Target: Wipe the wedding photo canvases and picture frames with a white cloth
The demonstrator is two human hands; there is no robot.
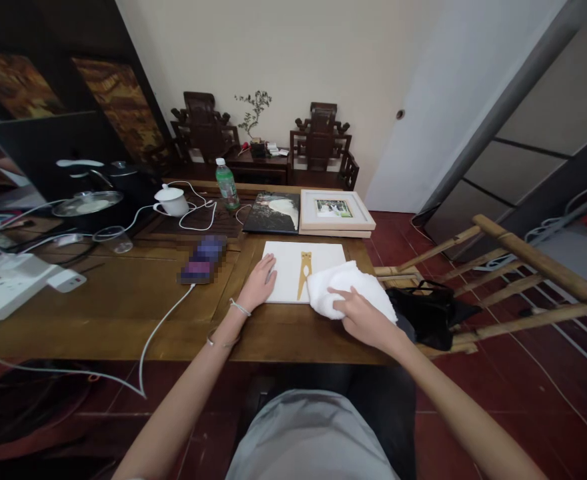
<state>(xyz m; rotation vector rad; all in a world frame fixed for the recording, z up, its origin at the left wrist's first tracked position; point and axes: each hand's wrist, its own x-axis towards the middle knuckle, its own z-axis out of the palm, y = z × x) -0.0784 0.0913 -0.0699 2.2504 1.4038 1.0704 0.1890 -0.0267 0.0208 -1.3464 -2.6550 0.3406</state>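
A flat white board with a tan, bear-shaped figure on its face lies near the table's front edge. My left hand rests on the board's left edge, its fingers stretched out and holding nothing. On the board's lower right corner and the table beside it is a bunched white towel. My right hand grips that towel from above, index finger pointing left; the towel partly hides the fingers and covers the board's right corner.
Behind the board lie a dark photo album and a framed photo. Left are a phone with a cable, a green-labelled bottle, a lidded cup, a plastic cup and a power strip. A bamboo rack stands right.
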